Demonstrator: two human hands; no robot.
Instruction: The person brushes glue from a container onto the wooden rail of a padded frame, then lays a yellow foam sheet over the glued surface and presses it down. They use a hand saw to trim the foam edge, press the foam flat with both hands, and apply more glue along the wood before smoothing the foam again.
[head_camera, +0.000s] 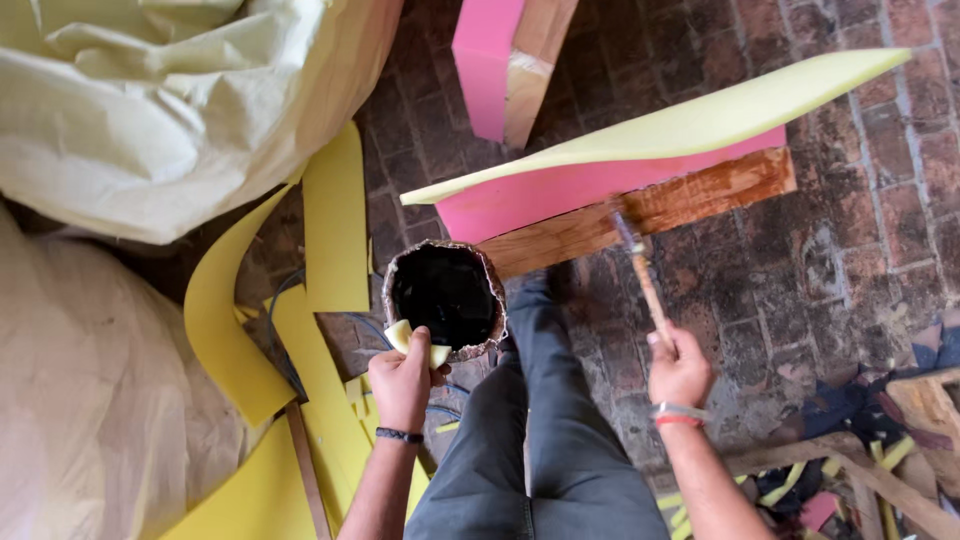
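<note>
The right hand (680, 368) is clenched round a brush (643, 280) handle; the brush runs up and slightly left from the fingers, its blurred bristles seemingly touching the wet board (640, 215) at frame centre. That board lies long-axis left to right, rising rightward, with pink foam (560, 195) and a lifted yellow sheet (690, 120) above it. The left hand (402, 380) grips a can (446, 298) of dark liquid by its near rim through a foam scrap (400, 335), just left of the board's end.
</note>
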